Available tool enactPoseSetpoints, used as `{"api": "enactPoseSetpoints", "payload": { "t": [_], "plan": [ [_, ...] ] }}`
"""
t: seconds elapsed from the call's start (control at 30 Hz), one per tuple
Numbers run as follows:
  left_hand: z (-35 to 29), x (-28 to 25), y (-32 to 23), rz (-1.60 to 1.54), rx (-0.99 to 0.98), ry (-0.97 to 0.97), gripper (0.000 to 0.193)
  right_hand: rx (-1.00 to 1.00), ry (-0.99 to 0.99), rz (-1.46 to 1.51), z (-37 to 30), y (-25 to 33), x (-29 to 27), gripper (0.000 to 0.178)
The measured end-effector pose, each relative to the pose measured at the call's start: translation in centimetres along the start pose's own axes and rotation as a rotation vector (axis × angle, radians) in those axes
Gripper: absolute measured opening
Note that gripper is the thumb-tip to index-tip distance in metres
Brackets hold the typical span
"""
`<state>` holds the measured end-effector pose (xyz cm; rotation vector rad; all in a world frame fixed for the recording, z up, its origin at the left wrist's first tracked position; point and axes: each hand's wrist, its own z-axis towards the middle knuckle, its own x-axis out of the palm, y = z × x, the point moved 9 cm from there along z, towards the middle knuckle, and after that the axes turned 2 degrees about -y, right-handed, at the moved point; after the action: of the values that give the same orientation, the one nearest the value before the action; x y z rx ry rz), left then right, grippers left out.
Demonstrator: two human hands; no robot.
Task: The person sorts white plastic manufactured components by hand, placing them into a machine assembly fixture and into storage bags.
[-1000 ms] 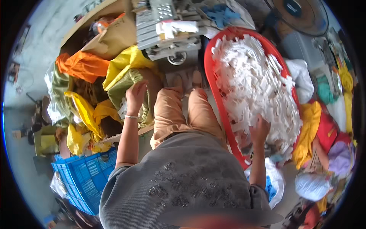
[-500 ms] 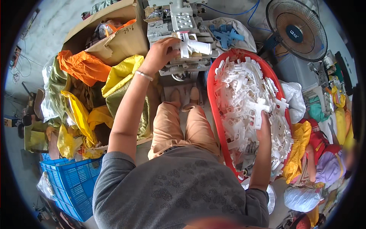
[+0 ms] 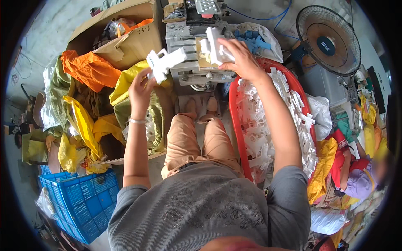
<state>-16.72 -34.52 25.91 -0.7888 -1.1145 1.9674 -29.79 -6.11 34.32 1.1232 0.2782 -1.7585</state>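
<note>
My left hand point(image 3: 141, 90) grips a white plastic toy pistol point(image 3: 166, 63) between thumb and fingers, in the air left of a metal bench machine point(image 3: 180, 37). Dark marks show on that pistol's side. My right hand point(image 3: 245, 62) reaches to the machine's front, closed on another white toy pistol point(image 3: 214, 47). This one is at the tan block point(image 3: 205, 65) on the machine's bed; whether it is seated there I cannot tell. Above the block, the machine's perforated metal head point(image 3: 208, 6) carries a pinkish pad point(image 3: 207, 16).
A red tub point(image 3: 234, 121) heaped with white toy pistols stands on the right, below a fan point(image 3: 328, 40). Blue toy pistols point(image 3: 255, 39) lie in a white sack behind it. Left are a cardboard box point(image 3: 138, 46), an olive sack point(image 3: 157, 111) and a blue crate point(image 3: 83, 209). Another person point(image 3: 360, 184) is far right.
My left hand has carried a toy pistol leftward off the machine. My right hand has brought another from the red tub to the machine. The machine's head has moved back.
</note>
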Motion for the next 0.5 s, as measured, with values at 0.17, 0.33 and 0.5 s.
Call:
{"api": "enactPoseSetpoints", "payload": {
  "t": [0.17,0.33,0.5],
  "plan": [
    [-6.2,-8.5,3.2,0.33,-0.136,-0.133,0.026,-0.202,0.164,0.069,0.3,0.7,2.0,0.049],
    [-9.7,-12.5,11.1,0.429,-0.276,-0.162,0.029,-0.051,0.193,-0.115,0.1,-1.4,3.2,0.049],
    [-14.6,-14.3,20.0,0.717,-0.289,-0.024,0.034,-0.128,-0.024,-0.007,-0.8,2.0,-2.9,0.048]
  ]
}}
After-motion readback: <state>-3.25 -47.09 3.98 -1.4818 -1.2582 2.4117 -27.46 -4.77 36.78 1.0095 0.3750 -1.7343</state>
